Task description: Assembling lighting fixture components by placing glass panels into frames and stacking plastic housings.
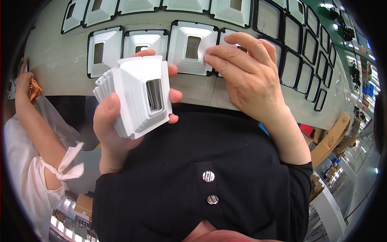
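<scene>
My left hand [108, 125] is closed around a nested stack of white plastic reflectors [131, 86], tapered pieces with a rectangular opening. The stack is tilted above the near edge of the table, its opening turned to the right. Over the table, my right hand [253, 78] has its fingers partly stretched and apart, with its thumb hidden. Two fingertips are at the right side of a white reflector [180, 52] seated in a black frame; nothing shows between the fingers. Another framed reflector [223, 37] is partly covered by that hand.
More white reflectors in black frames [97, 54] lie in rows on the pale table [52, 60]. To the right are several black frames [291, 69] without reflectors. At left, a co-worker's hand [25, 82] is beside an orange cloth [35, 88]. Cardboard [328, 139] stands at right.
</scene>
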Tool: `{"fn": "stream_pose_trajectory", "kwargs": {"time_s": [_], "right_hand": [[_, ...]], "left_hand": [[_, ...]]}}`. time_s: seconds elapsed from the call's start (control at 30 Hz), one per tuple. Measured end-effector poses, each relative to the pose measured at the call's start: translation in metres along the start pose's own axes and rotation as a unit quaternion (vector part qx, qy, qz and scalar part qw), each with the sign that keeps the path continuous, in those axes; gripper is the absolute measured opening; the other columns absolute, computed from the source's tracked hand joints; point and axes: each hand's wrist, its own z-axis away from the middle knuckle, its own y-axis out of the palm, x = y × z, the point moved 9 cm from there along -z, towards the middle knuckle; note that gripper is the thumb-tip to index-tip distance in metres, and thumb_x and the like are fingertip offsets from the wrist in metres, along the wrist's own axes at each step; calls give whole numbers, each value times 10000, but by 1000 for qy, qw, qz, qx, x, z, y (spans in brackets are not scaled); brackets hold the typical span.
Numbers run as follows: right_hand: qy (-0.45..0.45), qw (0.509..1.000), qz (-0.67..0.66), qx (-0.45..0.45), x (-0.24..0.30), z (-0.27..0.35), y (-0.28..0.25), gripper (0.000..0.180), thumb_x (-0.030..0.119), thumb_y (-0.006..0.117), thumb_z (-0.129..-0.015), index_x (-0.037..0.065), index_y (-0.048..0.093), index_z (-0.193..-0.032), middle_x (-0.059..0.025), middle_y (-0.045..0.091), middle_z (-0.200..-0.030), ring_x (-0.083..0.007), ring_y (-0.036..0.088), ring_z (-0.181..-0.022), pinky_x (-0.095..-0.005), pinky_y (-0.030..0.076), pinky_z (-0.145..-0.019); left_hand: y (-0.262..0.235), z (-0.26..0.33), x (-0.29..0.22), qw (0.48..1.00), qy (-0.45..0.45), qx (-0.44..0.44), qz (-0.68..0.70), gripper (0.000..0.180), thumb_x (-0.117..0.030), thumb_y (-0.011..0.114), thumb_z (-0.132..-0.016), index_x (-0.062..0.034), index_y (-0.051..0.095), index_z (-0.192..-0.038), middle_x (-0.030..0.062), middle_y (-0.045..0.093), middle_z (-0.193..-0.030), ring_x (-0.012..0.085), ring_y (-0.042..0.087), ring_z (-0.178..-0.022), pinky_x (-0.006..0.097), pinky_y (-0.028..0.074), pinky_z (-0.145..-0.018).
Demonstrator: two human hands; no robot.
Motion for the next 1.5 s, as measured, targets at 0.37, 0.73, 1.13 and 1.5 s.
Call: {"fn": "stream_pose_trajectory", "kwargs": {"time_s": [0.37,0.73,1.13,1.5], "right_hand": [[-38,992,107,53,19,-4,5,256,25,625,-712,58,705,-953,-1,657,-1041,-191,561,-1081,-339,396,-889],[-1,966,-256,30,32,-19,-44,884,289,852,-603,-69,490,-1326,-219,494,-1336,-351,515,-1198,-401,428,-995],[-15,955,-287,65,54,-14,-43,925,191,869,-524,0,497,-1349,-182,460,-1361,-334,508,-1201,-401,456,-968],[-35,947,-297,-121,26,20,-67,916,202,882,-601,-49,414,-1347,-253,478,-1328,-379,488,-1246,-416,431,-1019]], "left_hand": [[5,2,-4,997,-4,-20,-75,916,-447,621,-819,16,162,-1462,318,344,-1400,387,614,-1069,500,602,-738],[28,2,11,999,-44,5,16,890,-376,733,-734,-44,293,-1432,152,525,-1248,283,610,-1070,402,566,-827],[49,9,13,998,-36,42,-44,805,-377,696,-808,-56,304,-1433,136,542,-1221,240,584,-1102,370,554,-846],[77,-8,27,997,-59,58,13,761,-334,664,-839,-67,271,-1434,154,520,-1238,287,596,-1098,427,576,-842]]}}
